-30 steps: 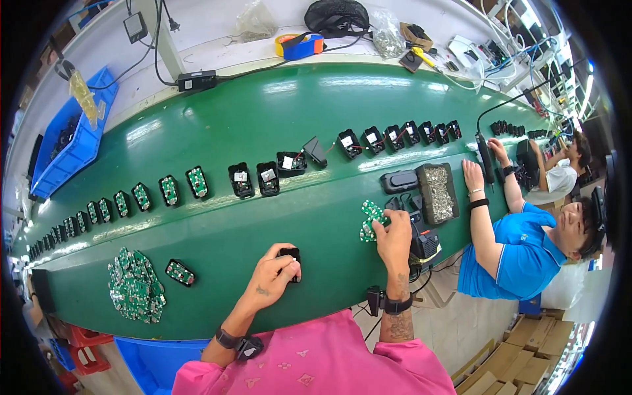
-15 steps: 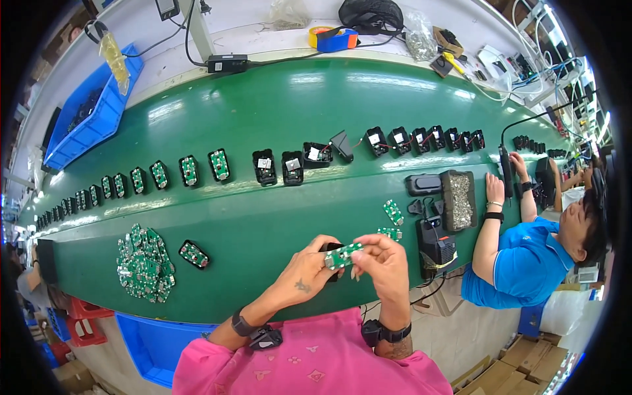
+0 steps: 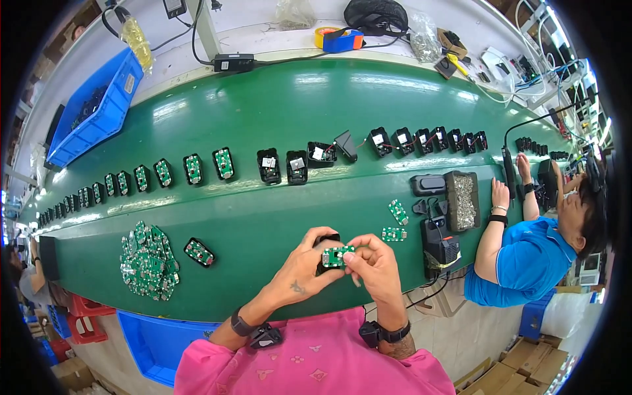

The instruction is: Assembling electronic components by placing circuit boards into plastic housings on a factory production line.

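My left hand (image 3: 304,268) is closed around a small black plastic case (image 3: 328,241), which its fingers and the board partly cover. In my right hand (image 3: 376,264) a green circuit board (image 3: 335,257) is pinched between thumb and fingers, right over the case. Whether the board touches the case is hard to make out. Two loose circuit boards (image 3: 394,234) lie on the bench just beyond my right hand. To the left, a black case with a board in it (image 3: 199,252) sits beside a heap of green boards (image 3: 150,263).
Across the green bench (image 3: 263,105) runs a row of black cases (image 3: 224,163), the left ones holding boards. A tray of small metal parts (image 3: 463,201) and a black machine (image 3: 440,245) stand at right. A co-worker in blue (image 3: 526,260) sits beyond them. A blue crate (image 3: 99,108) stands far left.
The circuit board has been brought left and level over the black case. My right hand has shifted slightly left with it, while my left hand keeps its hold. The whole view has shifted slightly.
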Tool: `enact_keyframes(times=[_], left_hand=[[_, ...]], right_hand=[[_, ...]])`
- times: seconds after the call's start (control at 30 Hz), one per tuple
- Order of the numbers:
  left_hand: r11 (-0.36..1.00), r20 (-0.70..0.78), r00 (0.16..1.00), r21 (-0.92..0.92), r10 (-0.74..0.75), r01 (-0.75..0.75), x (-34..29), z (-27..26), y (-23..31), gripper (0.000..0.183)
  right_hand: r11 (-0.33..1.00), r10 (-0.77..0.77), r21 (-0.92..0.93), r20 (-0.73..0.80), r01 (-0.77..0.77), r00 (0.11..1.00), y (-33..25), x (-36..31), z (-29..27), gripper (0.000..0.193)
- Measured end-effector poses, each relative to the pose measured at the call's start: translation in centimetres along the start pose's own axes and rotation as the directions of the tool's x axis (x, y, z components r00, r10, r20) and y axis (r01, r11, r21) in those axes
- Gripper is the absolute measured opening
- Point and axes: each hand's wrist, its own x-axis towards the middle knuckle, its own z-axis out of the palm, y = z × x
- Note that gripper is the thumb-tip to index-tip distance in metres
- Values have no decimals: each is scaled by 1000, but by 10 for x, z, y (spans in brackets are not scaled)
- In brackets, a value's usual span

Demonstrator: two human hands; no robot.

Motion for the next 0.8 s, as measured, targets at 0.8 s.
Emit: enact_keyframes(times=[0.8], left_hand=[[802,-16,988,-586,-155,116,5,12,-11,49]], right_hand=[[804,-435,-451,2,389,901,-3,-3,24,9]])
